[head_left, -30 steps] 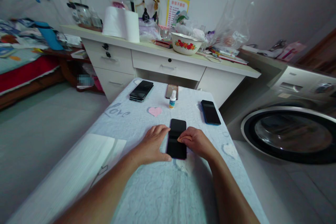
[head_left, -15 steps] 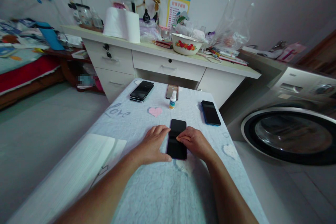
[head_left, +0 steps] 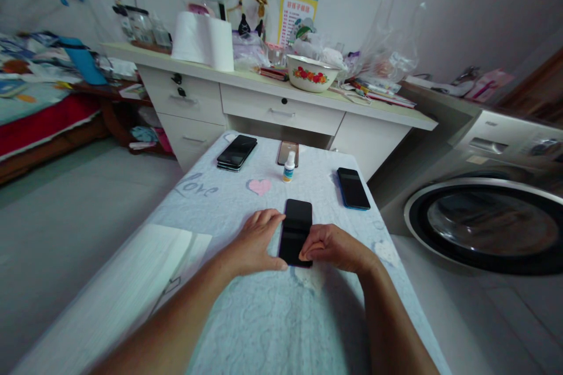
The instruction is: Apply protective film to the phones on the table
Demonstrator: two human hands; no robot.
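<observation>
A black smartphone (head_left: 298,220) lies screen up on the cloth-covered table in front of me. My left hand (head_left: 255,244) rests at its left side, thumb and fingers spread apart, the tips touching its edge near the top and bottom. Over the lower right of the screen, my right hand (head_left: 328,247) is closed in a pinch, pressing a small orange-tan piece (head_left: 303,256) to the glass. Fingers mostly hide that piece, so its material cannot be told. A small white spray bottle (head_left: 288,167) with a blue and yellow label stands beyond the phone.
Stacked phones (head_left: 237,152) lie at the table's far left; another phone (head_left: 353,188) sits to the right. Behind the bottle lies a phone or case (head_left: 288,153). A white desk (head_left: 281,108) borders the far end, a washing machine (head_left: 492,146) the right.
My right hand has slid down the screen towards the phone's lower right corner, still pinching the small piece. The left hand and the phone have stayed in place.
</observation>
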